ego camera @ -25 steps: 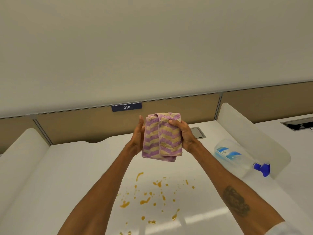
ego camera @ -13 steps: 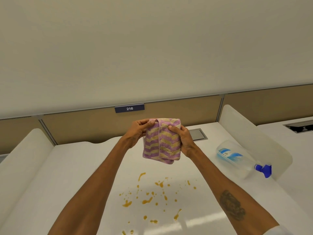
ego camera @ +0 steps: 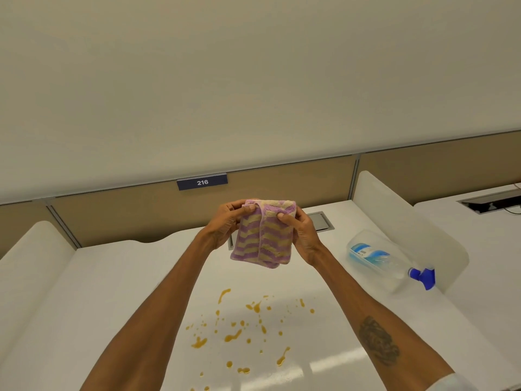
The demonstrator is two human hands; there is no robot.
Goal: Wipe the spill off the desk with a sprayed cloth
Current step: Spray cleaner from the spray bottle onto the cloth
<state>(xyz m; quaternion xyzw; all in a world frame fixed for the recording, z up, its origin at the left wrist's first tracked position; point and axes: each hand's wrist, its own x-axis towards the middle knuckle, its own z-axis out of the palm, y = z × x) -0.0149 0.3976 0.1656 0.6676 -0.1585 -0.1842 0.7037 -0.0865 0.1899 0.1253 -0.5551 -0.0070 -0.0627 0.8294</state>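
Cloth hangs folded between left hand and right hand.

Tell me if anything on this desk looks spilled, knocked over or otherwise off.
Two things. Orange-brown splatter dots the white desk below the raised hands, unwiped. The spray bottle lies on its side against the right divider, blue nozzle toward the camera. The folded striped cloth is held in the air, off the desk.
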